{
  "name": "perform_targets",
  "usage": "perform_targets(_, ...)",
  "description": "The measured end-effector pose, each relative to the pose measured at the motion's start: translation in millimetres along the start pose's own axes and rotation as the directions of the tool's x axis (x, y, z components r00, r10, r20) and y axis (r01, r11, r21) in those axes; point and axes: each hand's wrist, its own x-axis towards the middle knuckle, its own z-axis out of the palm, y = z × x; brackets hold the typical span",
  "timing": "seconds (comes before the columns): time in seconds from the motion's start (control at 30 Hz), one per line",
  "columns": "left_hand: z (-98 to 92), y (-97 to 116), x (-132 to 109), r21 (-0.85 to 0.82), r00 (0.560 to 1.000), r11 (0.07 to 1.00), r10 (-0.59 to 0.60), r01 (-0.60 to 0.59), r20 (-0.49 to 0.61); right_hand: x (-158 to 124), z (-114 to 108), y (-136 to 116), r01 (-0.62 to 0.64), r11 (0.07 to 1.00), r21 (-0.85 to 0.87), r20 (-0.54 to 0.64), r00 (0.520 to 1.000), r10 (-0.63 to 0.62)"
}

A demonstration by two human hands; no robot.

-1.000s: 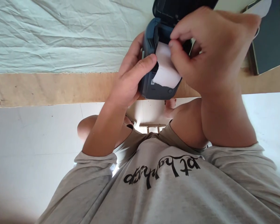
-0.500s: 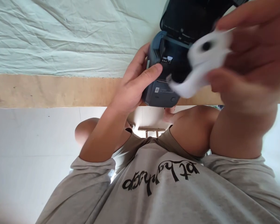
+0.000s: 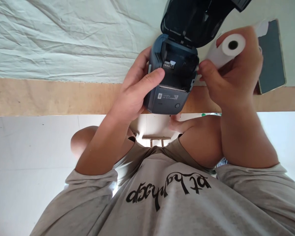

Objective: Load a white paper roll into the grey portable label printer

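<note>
Now | left fingers [image 3: 148, 79] clasp printer [image 3: 166, 100] | right fingers [image 3: 208, 71] pinch paper roll [image 3: 223, 50] beside it

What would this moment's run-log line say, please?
left hand: grips printer | right hand: holds paper roll | lid: open | paper bay: empty

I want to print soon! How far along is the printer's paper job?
Done: lid open, paper bay bare. In hand: the left hand grips the printer, the right hand holds the paper roll beside it. Left: roll not inside, lid not shut.
</note>
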Motion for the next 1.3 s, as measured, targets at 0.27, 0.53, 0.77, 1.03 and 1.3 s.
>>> perform_targets(0.27,-0.5,-7.7,-0.2,-0.027,0.991,0.992,0.126,-0.125,0.041,-8.8,-1.4,16.6,0.182,0.983,0.023,0.077,0.980,-0.183)
perform_targets(0.53,13.0,-27.7,5.7,-0.152,0.959,0.949,0.261,-0.276,-0.107,-16.5,-35.3,42.2,0.180,0.982,0.048,-0.396,0.906,-0.147)
perform_targets(0.77,-0.1,-18.6,3.1,0.030,0.967,0.967,0.253,-0.253,-0.027,-0.7,-23.5,63.1,-0.163,0.970,-0.180,-0.172,0.976,0.132)
perform_targets(1.03,-4.8,-15.5,3.1,-0.015,0.968,0.971,0.240,-0.239,0.080,-8.5,-20.3,42.3,0.037,0.999,0.016,0.050,0.998,-0.037)
perform_targets(1.3,-9.6,-12.6,5.1,0.012,0.970,0.982,0.184,-0.189,0.159,-2.7,-26.0,44.0,0.134,0.991,-0.017,0.032,0.990,-0.134)
